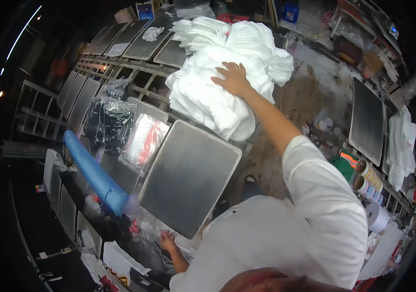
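Note:
My right hand rests on a big pile of white cloth, its fingers spread and palm down. The cloth lies in soft, bunched folds, with stacked layers at its far end. Nearer to me is a bare grey flat board with rounded corners and a pale rim. My left hand is low down by the board's near left corner, its fingers loosely bent and apart. No held thing shows in it, though it is small in view.
Left of the board lie clear plastic packets, a black plastic-wrapped bundle and a long blue roll. More grey boards line the rack beyond. At right, another board, white fabric and tape rolls crowd the side.

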The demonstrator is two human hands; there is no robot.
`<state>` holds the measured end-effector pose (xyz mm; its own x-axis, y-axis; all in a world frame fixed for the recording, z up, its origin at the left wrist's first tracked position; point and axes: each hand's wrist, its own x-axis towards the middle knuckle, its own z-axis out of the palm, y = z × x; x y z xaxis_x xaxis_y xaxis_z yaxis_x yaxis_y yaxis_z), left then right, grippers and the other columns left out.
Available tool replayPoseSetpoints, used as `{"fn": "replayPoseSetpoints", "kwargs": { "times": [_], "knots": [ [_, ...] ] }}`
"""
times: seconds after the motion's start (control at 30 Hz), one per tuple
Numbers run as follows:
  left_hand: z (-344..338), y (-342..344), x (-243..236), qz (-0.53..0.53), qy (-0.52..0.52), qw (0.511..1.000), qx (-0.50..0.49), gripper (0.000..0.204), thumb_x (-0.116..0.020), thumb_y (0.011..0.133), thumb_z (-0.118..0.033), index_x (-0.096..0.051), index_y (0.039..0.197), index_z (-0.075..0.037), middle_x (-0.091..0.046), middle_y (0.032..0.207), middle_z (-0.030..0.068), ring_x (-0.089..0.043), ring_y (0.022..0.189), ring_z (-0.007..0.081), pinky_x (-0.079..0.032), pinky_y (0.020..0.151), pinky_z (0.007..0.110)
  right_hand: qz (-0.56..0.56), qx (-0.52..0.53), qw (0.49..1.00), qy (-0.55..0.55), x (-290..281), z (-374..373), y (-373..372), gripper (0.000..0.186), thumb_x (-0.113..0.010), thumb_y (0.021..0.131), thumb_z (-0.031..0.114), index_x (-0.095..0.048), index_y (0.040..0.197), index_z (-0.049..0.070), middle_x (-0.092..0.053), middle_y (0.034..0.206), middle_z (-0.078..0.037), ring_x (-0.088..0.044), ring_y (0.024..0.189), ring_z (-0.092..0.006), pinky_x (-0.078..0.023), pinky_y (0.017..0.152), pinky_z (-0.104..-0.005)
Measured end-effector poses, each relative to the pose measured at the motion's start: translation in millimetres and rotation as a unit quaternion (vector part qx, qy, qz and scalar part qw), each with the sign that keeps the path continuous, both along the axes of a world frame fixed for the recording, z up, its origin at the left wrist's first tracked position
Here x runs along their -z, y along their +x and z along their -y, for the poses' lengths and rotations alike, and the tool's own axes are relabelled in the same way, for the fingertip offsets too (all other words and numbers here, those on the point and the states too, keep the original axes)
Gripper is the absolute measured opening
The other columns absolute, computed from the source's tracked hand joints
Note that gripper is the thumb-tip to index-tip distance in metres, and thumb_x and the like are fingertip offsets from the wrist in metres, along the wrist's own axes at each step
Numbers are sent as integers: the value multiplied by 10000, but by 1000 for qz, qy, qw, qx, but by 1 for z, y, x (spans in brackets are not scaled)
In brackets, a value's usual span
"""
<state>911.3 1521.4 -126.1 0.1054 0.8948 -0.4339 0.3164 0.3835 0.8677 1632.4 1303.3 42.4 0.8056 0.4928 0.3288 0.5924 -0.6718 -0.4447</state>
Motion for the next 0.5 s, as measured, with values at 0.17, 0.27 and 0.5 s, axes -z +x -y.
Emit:
{"fn": "replayPoseSetpoints", "kwargs": {
  "times": [0.17, 0.27, 0.5],
  "knots": [
    [-73, 113, -33, 68, 73, 989, 112, 202, -630, 946, -183, -614, 1090, -41, -644, 959, 49, -619, 822, 135, -504, 715, 257, 24, 18, 998, 60, -13, 10, -18, 611, -505, 910, 602, -592, 1328, 164, -385, 1502, -193, -291, 1414, -385, -155, 1166, -536],
    [-77, 199, -55, 101, 59, 967, 226, 221, -651, 938, -178, -622, 1104, -35, -649, 978, 57, -620, 830, 127, -518, 743, 263, 70, 65, 991, 97, -12, 50, -60, 569, -553, 917, 522, -582, 1315, 116, -397, 1490, -192, -299, 1398, -407, -227, 1151, -506],
    [62, 317, -55, 46, 18, 741, 670, 311, -659, 935, -226, -629, 1163, -17, -667, 1050, 65, -615, 972, 147, -487, 864, 279, -196, 322, 918, 120, 114, 275, -205, 342, -572, 908, 325, -641, 1033, 14, -661, 1034, -225, -602, 986, -432, -479, 889, -470]
  ]
}}
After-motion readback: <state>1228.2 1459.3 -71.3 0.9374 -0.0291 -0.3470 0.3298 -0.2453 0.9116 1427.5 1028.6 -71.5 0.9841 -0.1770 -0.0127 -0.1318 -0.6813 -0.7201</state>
